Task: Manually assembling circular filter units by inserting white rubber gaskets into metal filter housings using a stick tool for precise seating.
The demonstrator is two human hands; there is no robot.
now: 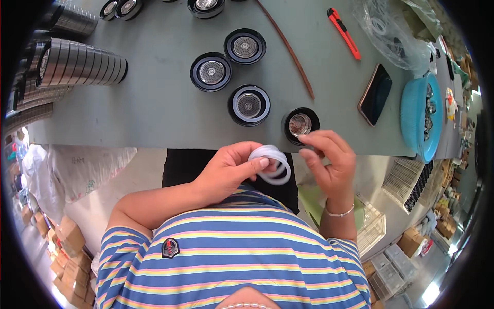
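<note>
Several translucent white sealing rings (278,173) are pinched in my left hand (231,167), just off the table's front edge. My right hand (332,162) is at the near rim of a round black lid (287,129) with a metal mesh insert (300,124). Its thumb and forefinger are apart, with nothing visible between them. Whether a fingertip touches the lid, I cannot tell. Farther back lie more black lids: one with a pale ring around its mesh (249,105), a second to its upper left (211,72), and a third behind (245,47).
Long stacks of metal-sided lids (85,63) line the table's left. A brown stick (288,47), a red box cutter (343,33) and a phone (375,95) lie toward the right. Beyond them are a blue basket (415,116) of small metal parts and a clear plastic bag (391,38).
</note>
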